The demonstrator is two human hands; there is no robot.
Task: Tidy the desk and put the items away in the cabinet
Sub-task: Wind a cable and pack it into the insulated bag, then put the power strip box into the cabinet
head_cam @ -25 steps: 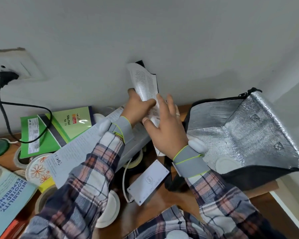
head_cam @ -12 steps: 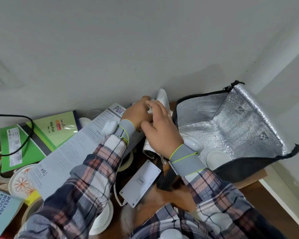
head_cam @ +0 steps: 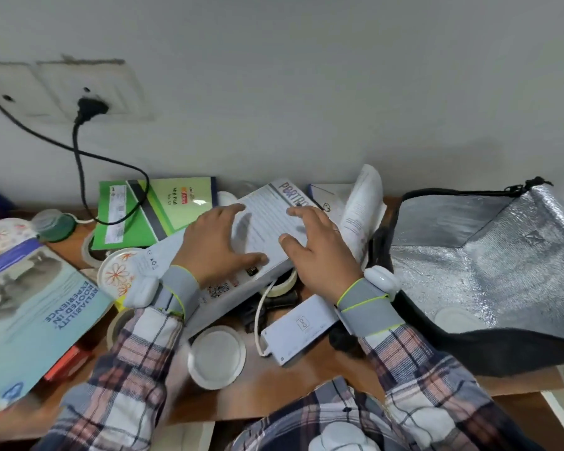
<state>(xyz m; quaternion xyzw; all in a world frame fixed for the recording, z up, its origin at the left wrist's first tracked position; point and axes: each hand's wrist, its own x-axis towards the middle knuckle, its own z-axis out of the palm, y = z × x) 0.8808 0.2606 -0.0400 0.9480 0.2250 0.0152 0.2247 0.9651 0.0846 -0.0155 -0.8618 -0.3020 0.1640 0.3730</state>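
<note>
Booklet (head_cam: pixel 363 203) released at 1 o'clock; your left grip (head_cam: pixel 215 247) and right grip (head_cam: pixel 316 255), spread and empty, now rest on the white box (head_cam: pixel 264 219), likely next to store.

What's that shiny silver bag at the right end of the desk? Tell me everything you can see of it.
The bag is soft, black outside and lined with crinkled silver foil. It lies open on the desk by the wall, mouth gaping toward the camera. A black zip pull sticks up at its far corner; a white disc rests inside.
</note>
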